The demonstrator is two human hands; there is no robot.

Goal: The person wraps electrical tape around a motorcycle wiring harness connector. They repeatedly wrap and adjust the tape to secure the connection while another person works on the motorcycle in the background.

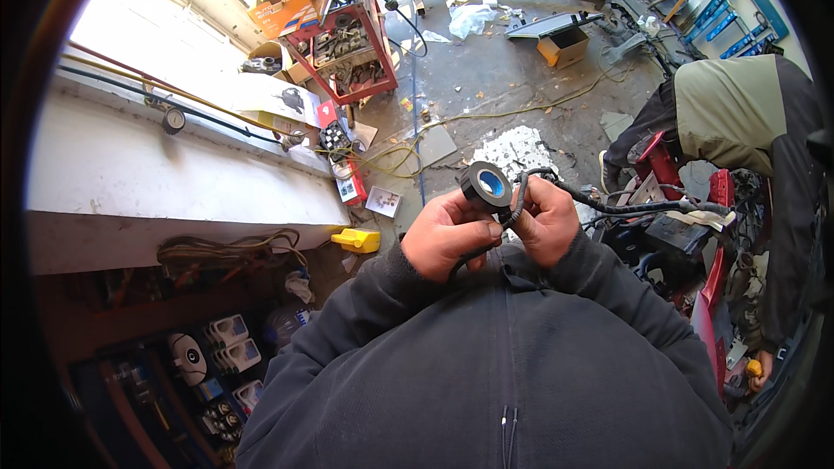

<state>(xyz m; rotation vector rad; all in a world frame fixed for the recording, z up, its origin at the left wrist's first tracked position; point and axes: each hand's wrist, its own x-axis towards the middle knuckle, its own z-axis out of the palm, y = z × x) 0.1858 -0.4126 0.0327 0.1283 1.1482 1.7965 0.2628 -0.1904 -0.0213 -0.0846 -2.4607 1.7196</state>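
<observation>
Fingers of the left hand (441, 239) are clasping a tape roll (473, 184) and black cable (612, 207), the right hand (547, 224) pinching the cable; they are apparently wrapping, next needing taut tape.

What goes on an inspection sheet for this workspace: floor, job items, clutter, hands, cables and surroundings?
Surface: grey floor, stained and littered.
Job items: roll of black tape with a blue core; dark wrapped cable running off to the right.
Clutter: loaded red cart, clear plastic bag, yellow plastic item.
Hands: left hand holds the tape roll against the cable; right hand grips the cable.
Cables: thin yellow line, hose or cord unclear, trails across the floor.
Surroundings: another person at right, beside red panels.
</observation>
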